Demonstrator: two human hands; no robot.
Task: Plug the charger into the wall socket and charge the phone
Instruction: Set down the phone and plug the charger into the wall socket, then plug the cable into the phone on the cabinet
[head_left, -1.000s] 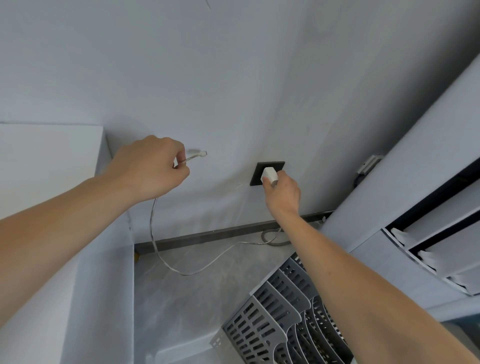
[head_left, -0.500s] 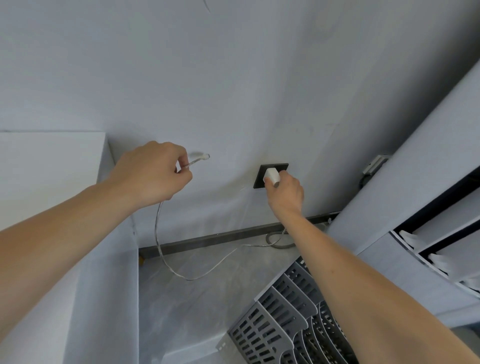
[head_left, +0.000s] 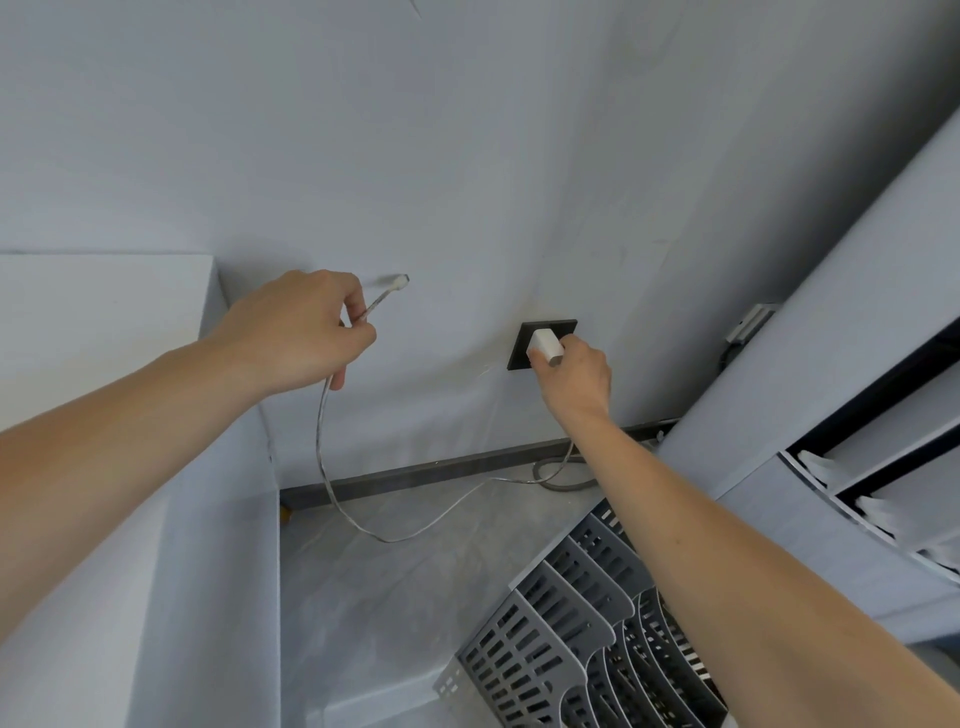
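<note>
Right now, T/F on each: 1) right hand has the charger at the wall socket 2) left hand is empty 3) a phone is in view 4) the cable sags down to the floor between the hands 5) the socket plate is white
1. True. The right hand holds the white charger against the wall socket; whether it is fully seated cannot be told.
2. False. The left hand grips the cable near its free connector.
3. False. No phone is in view.
4. True. The cable droops from the left hand down to the floor, then runs toward the right forearm.
5. False. The socket plate is dark.
</note>
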